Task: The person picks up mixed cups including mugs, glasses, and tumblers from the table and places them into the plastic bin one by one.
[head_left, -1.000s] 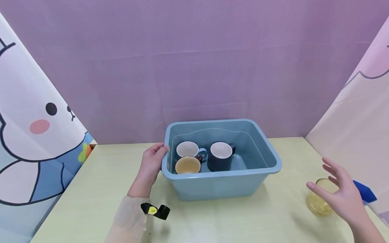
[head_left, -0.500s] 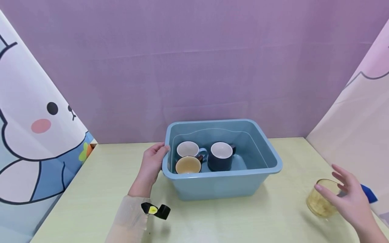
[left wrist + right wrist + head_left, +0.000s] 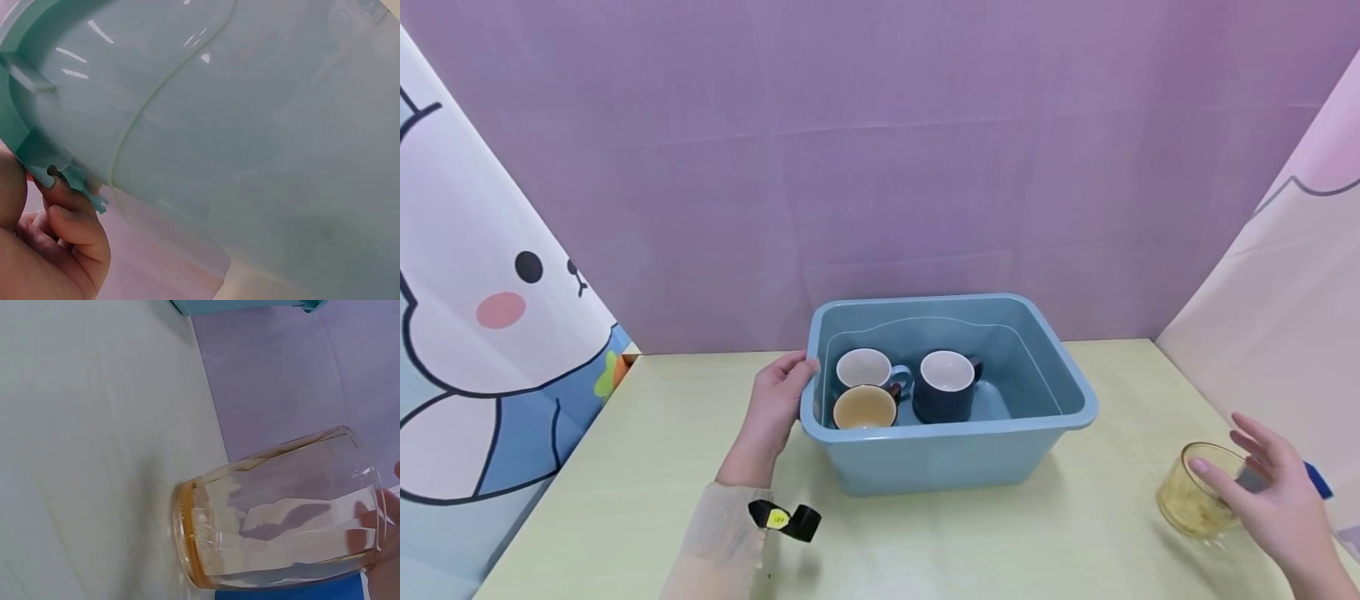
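Gripping the tub [image 3: 947, 458] with my left hand [image 3: 777, 393], I hold my right hand [image 3: 1273, 498] spread beside the yellow glass [image 3: 1192, 502] on the bench [image 3: 1060, 550]; probably slick and breakable, it wants a gentle mid-side grip.

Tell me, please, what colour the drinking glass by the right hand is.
The drinking glass is see-through yellow; the head view shows this best.
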The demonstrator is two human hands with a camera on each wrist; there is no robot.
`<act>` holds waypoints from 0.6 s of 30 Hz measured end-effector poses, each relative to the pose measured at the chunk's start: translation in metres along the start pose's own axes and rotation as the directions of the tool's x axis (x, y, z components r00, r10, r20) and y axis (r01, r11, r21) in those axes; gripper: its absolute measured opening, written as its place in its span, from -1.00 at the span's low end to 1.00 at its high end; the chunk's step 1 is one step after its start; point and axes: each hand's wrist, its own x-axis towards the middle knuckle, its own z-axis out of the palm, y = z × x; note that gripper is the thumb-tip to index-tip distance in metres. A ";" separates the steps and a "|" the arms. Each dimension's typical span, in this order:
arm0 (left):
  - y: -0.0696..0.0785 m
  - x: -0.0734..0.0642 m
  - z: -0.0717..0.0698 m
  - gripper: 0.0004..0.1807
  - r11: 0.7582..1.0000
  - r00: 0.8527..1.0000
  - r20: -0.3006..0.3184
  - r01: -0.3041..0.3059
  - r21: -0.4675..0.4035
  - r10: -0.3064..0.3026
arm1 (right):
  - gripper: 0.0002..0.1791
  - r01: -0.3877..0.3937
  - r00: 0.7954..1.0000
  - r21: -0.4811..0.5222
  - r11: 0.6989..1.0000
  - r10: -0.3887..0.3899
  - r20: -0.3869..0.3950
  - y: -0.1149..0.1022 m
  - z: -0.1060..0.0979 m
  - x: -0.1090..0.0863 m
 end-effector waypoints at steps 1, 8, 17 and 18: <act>0.000 0.000 0.000 -0.56 1.000 1.000 0.000 0.000 0.002 0.000 | -0.12 -0.006 1.000 0.004 1.000 0.006 0.003 0.001 0.001 -0.001; 0.000 0.000 -0.001 -0.55 1.000 1.000 0.000 -0.010 -0.008 0.010 | -0.15 -0.032 0.999 0.026 0.999 0.031 0.015 0.003 0.005 -0.003; 0.001 -0.002 0.000 -0.57 1.000 1.000 -0.001 -0.015 -0.011 0.015 | -0.13 0.030 1.000 0.040 0.999 -0.030 -0.002 -0.003 0.008 -0.001; 0.002 -0.002 0.001 -0.57 1.000 1.000 -0.001 -0.015 -0.012 0.015 | -0.12 0.048 0.999 0.049 0.998 -0.048 -0.010 -0.003 0.009 0.000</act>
